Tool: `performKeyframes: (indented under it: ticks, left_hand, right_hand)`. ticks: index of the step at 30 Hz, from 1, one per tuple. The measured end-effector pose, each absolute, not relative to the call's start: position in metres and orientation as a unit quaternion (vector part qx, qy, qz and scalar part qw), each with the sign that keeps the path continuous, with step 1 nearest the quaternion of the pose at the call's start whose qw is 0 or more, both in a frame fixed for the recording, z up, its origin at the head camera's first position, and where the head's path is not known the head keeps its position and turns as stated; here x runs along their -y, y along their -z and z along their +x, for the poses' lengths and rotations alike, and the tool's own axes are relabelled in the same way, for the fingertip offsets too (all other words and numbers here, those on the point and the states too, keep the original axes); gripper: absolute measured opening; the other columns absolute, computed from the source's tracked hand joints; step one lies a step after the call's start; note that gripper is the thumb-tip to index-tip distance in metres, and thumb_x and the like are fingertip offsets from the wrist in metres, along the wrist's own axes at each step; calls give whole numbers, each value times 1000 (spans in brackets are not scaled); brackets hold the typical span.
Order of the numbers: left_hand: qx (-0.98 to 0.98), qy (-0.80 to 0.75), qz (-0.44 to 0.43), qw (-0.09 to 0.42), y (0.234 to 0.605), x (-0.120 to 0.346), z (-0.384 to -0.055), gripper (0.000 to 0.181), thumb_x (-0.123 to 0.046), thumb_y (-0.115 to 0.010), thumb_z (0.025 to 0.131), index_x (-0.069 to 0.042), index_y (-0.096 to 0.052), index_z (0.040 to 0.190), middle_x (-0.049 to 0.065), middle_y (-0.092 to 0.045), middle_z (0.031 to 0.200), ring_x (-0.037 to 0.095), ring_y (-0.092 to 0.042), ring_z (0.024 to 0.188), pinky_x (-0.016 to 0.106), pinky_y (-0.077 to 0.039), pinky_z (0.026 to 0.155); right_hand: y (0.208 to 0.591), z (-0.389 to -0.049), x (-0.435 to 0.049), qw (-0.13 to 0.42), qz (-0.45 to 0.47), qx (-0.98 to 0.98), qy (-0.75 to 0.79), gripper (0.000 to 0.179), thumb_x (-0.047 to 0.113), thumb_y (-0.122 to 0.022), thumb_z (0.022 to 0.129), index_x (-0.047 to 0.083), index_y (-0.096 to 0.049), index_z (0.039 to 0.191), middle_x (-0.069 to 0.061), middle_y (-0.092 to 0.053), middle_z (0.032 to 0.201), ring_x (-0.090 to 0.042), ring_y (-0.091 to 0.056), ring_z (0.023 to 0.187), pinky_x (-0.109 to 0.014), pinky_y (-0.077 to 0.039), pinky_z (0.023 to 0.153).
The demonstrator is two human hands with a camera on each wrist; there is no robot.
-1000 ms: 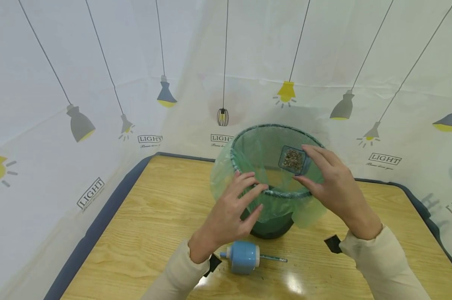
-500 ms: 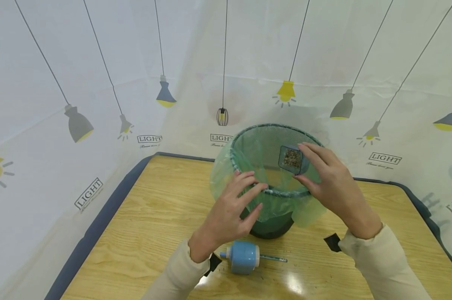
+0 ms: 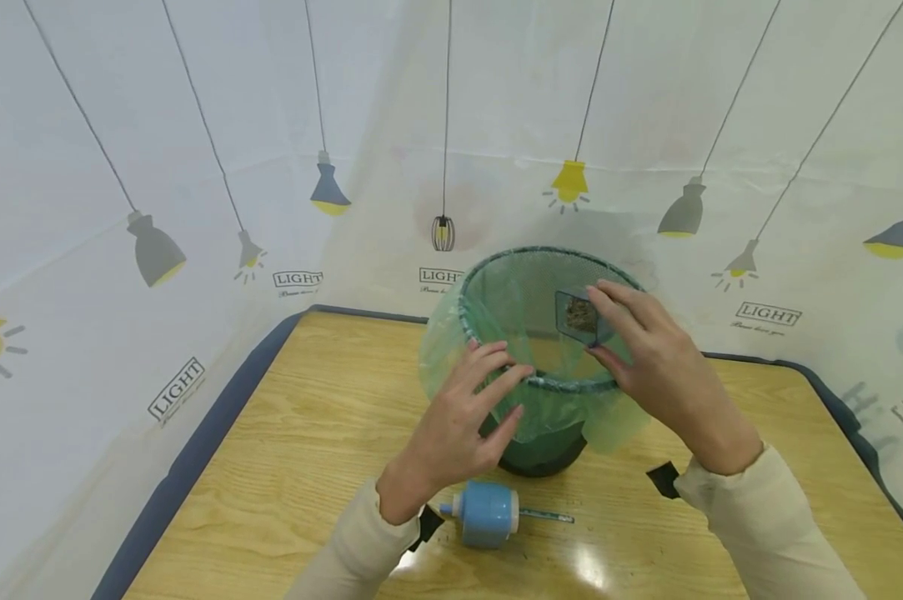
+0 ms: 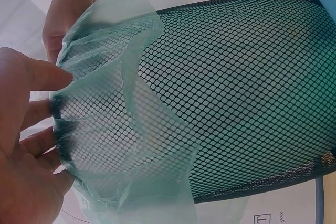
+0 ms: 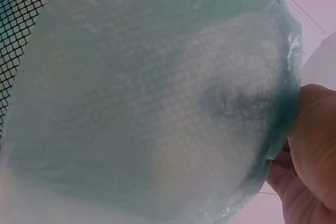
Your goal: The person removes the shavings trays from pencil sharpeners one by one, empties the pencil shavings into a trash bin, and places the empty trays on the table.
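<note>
My right hand (image 3: pixel 672 367) pinches a small clear blue shavings drawer (image 3: pixel 580 319) between thumb and fingers. It is held tilted over the mouth of a mesh trash can (image 3: pixel 544 450), with brown-grey pencil shavings (image 3: pixel 582 315) inside. A thin green bag (image 3: pixel 443 333) lines the can and folds over its rim. My left hand (image 3: pixel 459 417) grips the near-left rim, fingers over the edge and thumb outside. In the left wrist view, its thumb (image 4: pixel 55 77) lies against the bag. The bag hides the drawer from the right wrist view.
A light blue pencil sharpener (image 3: pixel 489 514) lies in front of the can on the wooden table (image 3: pixel 301 467). A green pencil (image 3: pixel 547 517) sticks out of its right side. Dark specks dot the wood nearby. A printed cloth (image 3: pixel 376 225) hangs behind.
My right hand has shifted slightly left and tipped the drawer further, so its opening turns more to the left. The shavings look blurred now. The left hand keeps its place on the rim.
</note>
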State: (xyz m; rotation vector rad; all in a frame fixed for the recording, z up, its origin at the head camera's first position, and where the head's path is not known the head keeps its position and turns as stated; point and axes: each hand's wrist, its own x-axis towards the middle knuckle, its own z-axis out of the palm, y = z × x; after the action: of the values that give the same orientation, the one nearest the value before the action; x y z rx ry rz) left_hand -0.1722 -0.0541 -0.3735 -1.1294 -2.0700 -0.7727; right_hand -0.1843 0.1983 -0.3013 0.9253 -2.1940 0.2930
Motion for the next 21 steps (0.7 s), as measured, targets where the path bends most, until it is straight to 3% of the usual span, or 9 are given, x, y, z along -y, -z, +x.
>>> performKeyframes:
  ticks: [21]
  left_hand:
    - [788,295,-431,325,374,53,-173,41,-15,-68,92,-8,-60,132,10,-57,129,27,-45,135,53,-25,119]
  right_hand:
    - [298,-184,-198,366,386,846,-52,81,-6,-85,69,-4,-49,141,-26,-47,139,-41,-53,120,-50,-51,93]
